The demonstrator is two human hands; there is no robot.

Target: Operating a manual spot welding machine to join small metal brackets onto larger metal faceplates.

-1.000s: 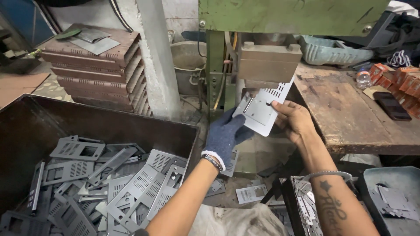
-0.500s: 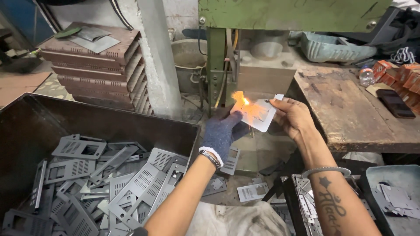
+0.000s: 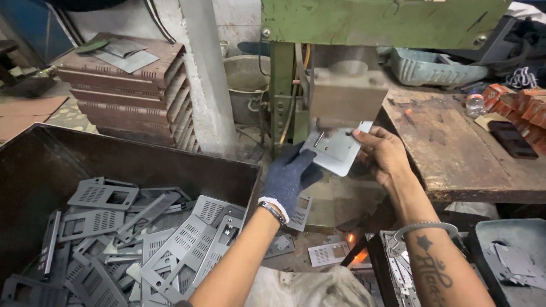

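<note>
At frame centre, gloved left hand and bare right hand pinch a grey metal plate under the press block; bin of perforated plates lower left.

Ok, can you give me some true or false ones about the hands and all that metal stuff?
1. The left hand wears a dark blue glove. True.
2. The right hand wears a glove too. False: it is bare, with a bangle on the wrist.
3. Both hands hold one flat metal plate under the green machine. True.
4. The big dark bin at the left holds only round balls. False: it holds grey perforated metal parts.
5. The wooden workbench stands on the right side. True.
6. The stack of brown trays sits on the workbench. False: it stands behind the bin, on the left.
</note>
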